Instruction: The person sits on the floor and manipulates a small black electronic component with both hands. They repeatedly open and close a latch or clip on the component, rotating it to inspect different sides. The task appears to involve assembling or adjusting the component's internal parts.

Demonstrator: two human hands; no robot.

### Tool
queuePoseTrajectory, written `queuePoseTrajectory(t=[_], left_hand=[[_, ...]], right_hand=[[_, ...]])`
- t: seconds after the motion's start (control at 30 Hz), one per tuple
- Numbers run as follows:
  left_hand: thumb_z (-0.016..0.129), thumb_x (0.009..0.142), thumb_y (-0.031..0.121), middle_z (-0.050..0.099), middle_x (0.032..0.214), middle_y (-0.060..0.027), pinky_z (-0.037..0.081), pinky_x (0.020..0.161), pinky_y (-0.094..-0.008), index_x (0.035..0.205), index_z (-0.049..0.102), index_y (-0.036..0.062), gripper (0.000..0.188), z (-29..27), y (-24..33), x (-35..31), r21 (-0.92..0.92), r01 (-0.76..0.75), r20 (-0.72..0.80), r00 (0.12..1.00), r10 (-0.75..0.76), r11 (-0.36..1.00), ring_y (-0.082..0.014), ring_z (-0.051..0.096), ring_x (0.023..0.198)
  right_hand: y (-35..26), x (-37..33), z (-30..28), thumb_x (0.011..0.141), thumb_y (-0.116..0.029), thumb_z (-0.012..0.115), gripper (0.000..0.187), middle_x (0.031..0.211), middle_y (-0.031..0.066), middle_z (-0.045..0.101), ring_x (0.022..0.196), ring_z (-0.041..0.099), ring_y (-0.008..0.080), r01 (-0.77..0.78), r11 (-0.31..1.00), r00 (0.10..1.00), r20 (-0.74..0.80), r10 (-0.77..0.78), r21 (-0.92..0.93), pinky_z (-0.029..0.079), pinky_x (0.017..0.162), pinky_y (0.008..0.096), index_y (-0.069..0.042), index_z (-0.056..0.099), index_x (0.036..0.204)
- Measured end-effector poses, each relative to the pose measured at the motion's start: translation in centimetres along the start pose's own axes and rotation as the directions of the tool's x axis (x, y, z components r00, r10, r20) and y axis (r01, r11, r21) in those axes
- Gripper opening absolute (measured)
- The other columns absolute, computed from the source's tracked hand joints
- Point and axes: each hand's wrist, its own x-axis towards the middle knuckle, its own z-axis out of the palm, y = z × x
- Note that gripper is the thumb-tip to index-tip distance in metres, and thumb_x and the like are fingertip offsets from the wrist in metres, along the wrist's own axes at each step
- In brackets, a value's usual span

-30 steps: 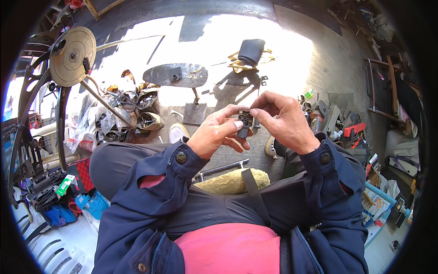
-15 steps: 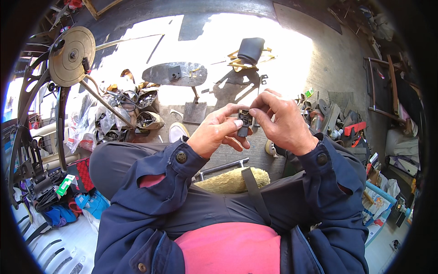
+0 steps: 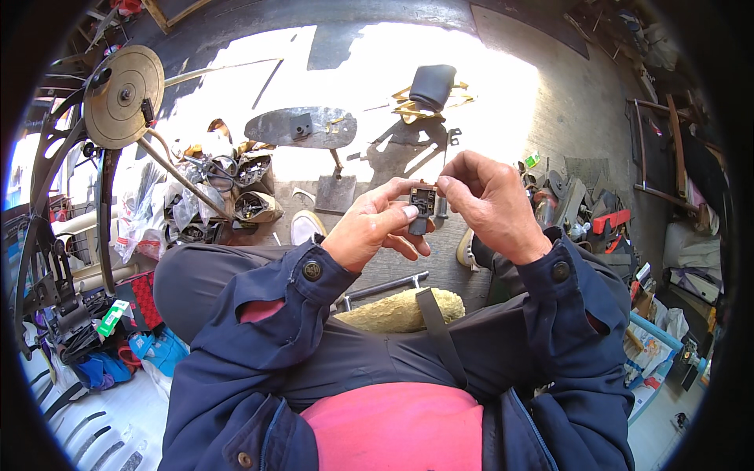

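Observation:
My left hand (image 3: 367, 226) is closed round a small black housing (image 3: 422, 206), gripping it between thumb and fingers. Its face is open, showing inner hollows and small brassy metal bits near the top; it looks like an electrical part, though the exact kind is unclear. Beside the housing's upper right edge, the thumb and forefinger of my right hand (image 3: 496, 206) come together in a pinch. Whatever lies between those fingertips is too small or hidden to make out. Both hands are raised above my lap.
A low bench (image 3: 271, 127) bearing a small black block stands ahead, near a dark-seated stool (image 3: 432, 86). At left rises a stand with a large round disc (image 3: 124, 96), beside bags of small parts (image 3: 255, 204). A red tool (image 3: 611, 222) lies among clutter at right.
My right hand has shifted slightly right and its fingertips have drawn back from the face of the housing to its upper edge. My left hand stays almost still.

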Motion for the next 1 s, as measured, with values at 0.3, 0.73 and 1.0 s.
queuePoseTrajectory(t=[0.3,0.73,1.0], left_hand=[[0.058,0.107,0.023,0.074,0.114,-0.0168,0.065,0.085,-0.0381,0.158,0.047,0.0072,0.054,0.01,-0.02,0.04,0.007,0.002,-0.005,1.0,-0.002,1.0,-0.0279,0.079,0.094],[0.058,0.107,0.02,0.075,0.113,-0.0171,0.065,0.084,-0.0398,0.159,0.045,0.0063,0.056,-0.04,-0.18,0.12,-0.006,0.0,-0.013,1.0,0.0,1.0,-0.029,0.079,0.093],[0.058,0.107,0.021,0.075,0.114,-0.0176,0.065,0.084,-0.0393,0.16,0.044,0.0062,0.056,0.0,-0.05,0.09,-0.009,0.004,-0.009,1.0,-0.004,1.0,-0.0296,0.079,0.094]], right_hand=[[0.11,-0.12,0.02,0.103,-0.008,0.069,0.01,0.084,0.0014,0.071,0.07,0.062,0.0038,-0.02,0.996,1.0,-0.004,0.021,0.089,0.051,0.062,0.0212,0.002,0.068,0.1],[-0.05,-0.31,-0.16,0.097,-0.003,0.072,0.007,0.083,0.001,0.069,0.073,0.06,0.0035,0.073,0.997,0.997,0.007,-0.072,-0.019,0.051,0.065,0.0235,0.003,0.069,0.098],[-0.01,-0.22,0.32,0.097,-0.002,0.072,0.009,0.09,0.0078,0.078,0.081,0.072,0.0104,0.115,0.993,0.991,-0.062,-0.118,-0.04,0.059,0.074,0.0273,0.004,0.073,0.105]])
